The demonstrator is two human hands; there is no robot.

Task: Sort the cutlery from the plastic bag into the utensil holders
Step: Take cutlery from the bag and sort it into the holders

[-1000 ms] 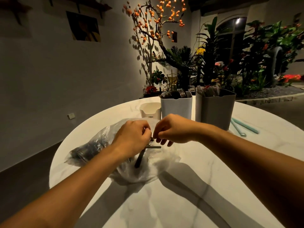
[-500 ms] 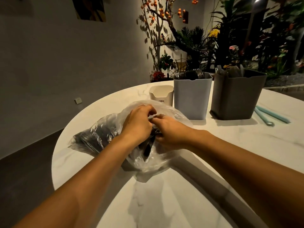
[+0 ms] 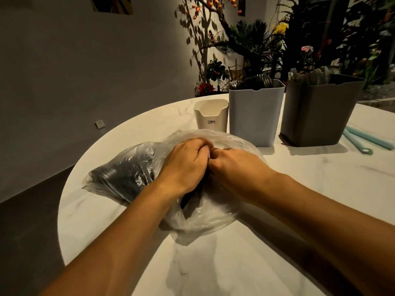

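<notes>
The crumpled clear plastic bag (image 3: 136,178) is gripped by the left hand (image 3: 183,165) and right hand (image 3: 237,167), apparently around dark cutlery. The thin film could be torn, spilling pieces toward nine o'clock.

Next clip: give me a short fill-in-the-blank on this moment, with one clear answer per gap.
1. Both hands, left hand and right hand, work at the clear ____ bag.
2. The number of holders standing beyond the bag is ____.
3. The small white holder bears the letters ____.
4. The pale blue sticks lie on the table beside the ____ grey holder.

Missing words: plastic; three; CRBW; dark
</notes>
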